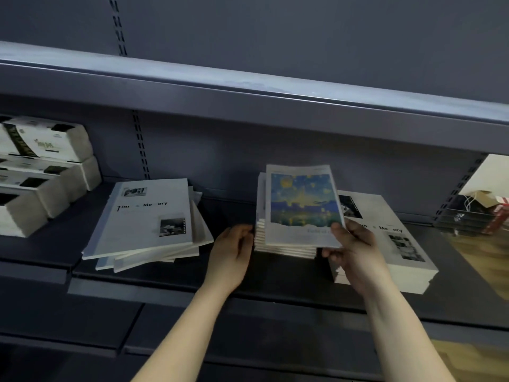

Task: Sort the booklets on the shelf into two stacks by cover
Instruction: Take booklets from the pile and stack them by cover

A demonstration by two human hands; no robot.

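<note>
Booklet piles: three, on one shelf (165, 274).
Cover kinds: two, white "Time & Memory" and blue painted.
Left pile (143, 219): at least four booklets, fanned, with a white cover on top.
Middle pile (283, 249): many thin booklets, number unreadable.
Painted-cover booklet (303, 205): one showing, atop the middle pile.
Right pile (407, 260): one white cover showing, number beneath unreadable.
Tissue packs (46, 172): four visible at the left edge.
Hands: two, left hand (234, 252) and right hand (355, 252).
</note>
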